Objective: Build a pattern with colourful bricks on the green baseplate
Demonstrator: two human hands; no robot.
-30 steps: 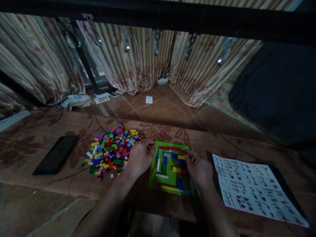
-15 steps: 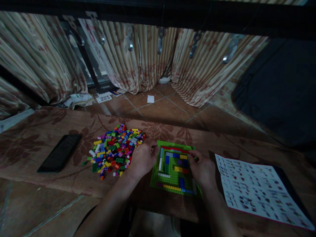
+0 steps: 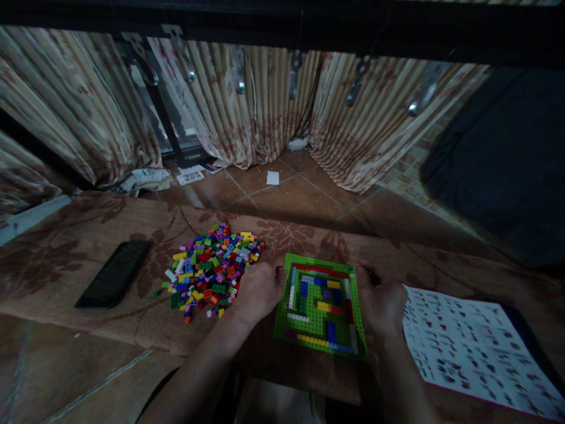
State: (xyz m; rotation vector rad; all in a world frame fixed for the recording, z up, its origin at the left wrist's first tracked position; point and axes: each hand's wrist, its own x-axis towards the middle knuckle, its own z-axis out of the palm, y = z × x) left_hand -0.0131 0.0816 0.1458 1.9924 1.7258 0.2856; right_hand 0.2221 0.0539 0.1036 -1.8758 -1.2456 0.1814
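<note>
A green building-brick baseplate [image 3: 315, 325] lies in front of me, bearing a maze-like pattern of walls in red, white, blue and yellow bricks. My left hand [image 3: 261, 291] grips its upper left edge, fingers curled and thumb against the side. On the opposite side, my right hand [image 3: 385, 303] is closed on the upper right edge, its fingertips partly hidden. I cannot tell whether the plate is raised off the cloth. Just left of my left hand spreads a heap of loose coloured bricks [image 3: 209, 274].
A black phone [image 3: 113, 275] rests at the left on the patterned brown cloth [image 3: 159, 330]. To the right lies a printed sheet [image 3: 477, 347] over a dark flat object. Beyond the far edge are a tiled floor [image 3: 304, 191] and striped curtains [image 3: 265, 106].
My right hand has moved from the bricks at the plate's upper right to its outer right edge, uncovering the white and red wall there. The view has shifted slightly.
</note>
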